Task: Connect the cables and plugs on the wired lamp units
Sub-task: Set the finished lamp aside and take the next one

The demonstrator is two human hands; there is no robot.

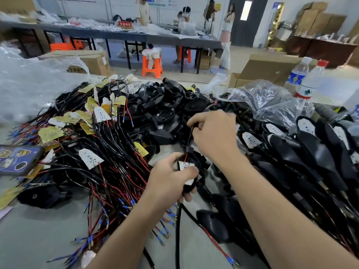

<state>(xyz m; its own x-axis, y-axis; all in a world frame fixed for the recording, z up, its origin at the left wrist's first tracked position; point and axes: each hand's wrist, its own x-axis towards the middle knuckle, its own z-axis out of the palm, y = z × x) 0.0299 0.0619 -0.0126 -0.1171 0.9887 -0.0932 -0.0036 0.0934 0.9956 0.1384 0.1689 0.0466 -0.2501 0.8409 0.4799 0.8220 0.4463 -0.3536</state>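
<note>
From the head camera, you are midway through wiring one lamp unit (pixel 185 165). It sits over the bare patch of table (pixel 38 239) between the heaps, just in front of you. Your left hand (pixel 169 177) is clamped round it, thumb pressed across the white board on its face and fingers curled beneath the black shell. Your right hand (pixel 213 138) is just above it, fingertips pinched on the thin leads (pixel 189 138) that rise from the unit's top end.

My reading is that the leads are being gathered or fed, and the joint itself is not yet made; whether any plug has already seated is hidden under your fingers. The next move seems to call for a steady left grip while the right hand lines up a lead's tip with its mate and pushes it straight in.

The unit's long axis runs away from you, nearly upright in the picture. The lead end points away from you, and the thick black cable (pixel 178 226) trails from under your left hand back towards you.

To the left lies the tangle of wired boards (pixel 97 136), beyond it the loose black shells (pixel 161 111), and to the right the row of shells with boards fitted (pixel 310 152).
</note>
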